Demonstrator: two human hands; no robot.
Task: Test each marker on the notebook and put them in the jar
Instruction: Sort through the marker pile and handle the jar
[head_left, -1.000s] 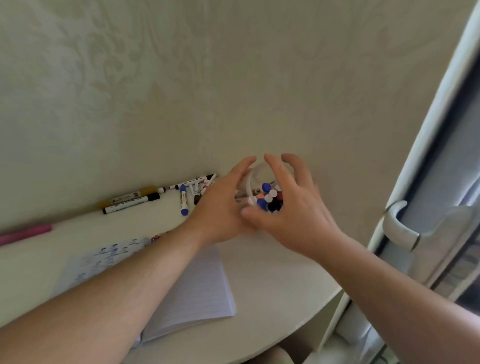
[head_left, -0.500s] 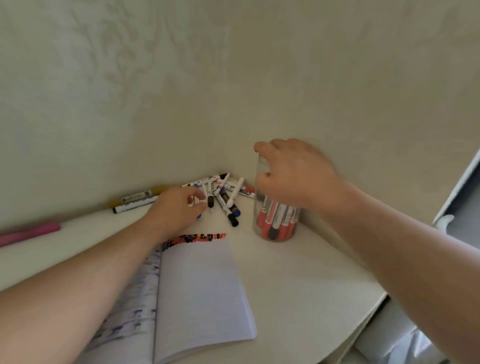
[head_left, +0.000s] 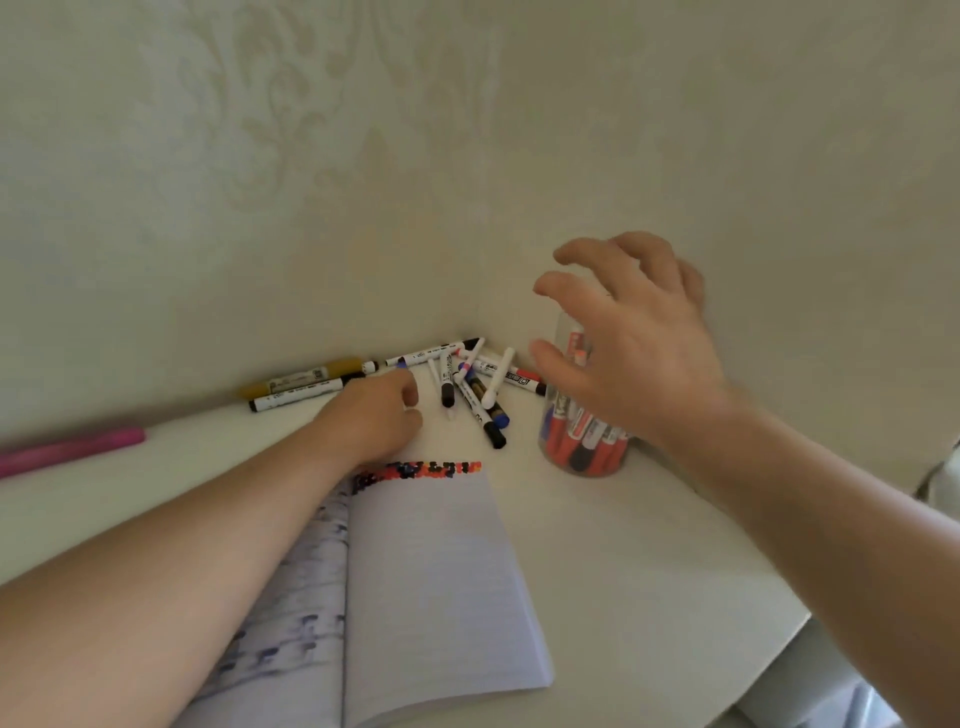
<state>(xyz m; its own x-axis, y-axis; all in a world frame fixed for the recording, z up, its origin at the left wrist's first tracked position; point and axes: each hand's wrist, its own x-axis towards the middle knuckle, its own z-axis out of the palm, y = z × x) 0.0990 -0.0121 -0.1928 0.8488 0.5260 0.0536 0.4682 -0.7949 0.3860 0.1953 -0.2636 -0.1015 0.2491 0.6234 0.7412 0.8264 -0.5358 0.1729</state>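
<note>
Since half a second ago the right hand (head_left: 631, 353) has let go of the jar (head_left: 584, 441) and lifted just above and in front of it, its fingers (head_left: 558, 286) now spread apart and holding nothing. The left hand (head_left: 371, 415) has stayed at the near edge of the loose markers (head_left: 470, 387), fingers curled down toward the table (head_left: 649, 561); whether they pinch a marker cannot be told, though a blue tip shows just past the knuckles.

The jar is clear, stands upright on the table near the wall, and holds a bunch of markers, mostly red with some blue and black. The loose markers lie in a crossed heap in the corner, between the left hand and the jar. Two more markers, one yellow (head_left: 304, 378) and one white with black ends (head_left: 301, 397), lie side by side along the wall to the left. A pink marker (head_left: 70, 451) lies well apart at the far left.

The notebook (head_left: 436, 587) lies open in front of the heap, with a row of red, black and blue test marks along the top of its right page. The left forearm crosses its left page.
</note>
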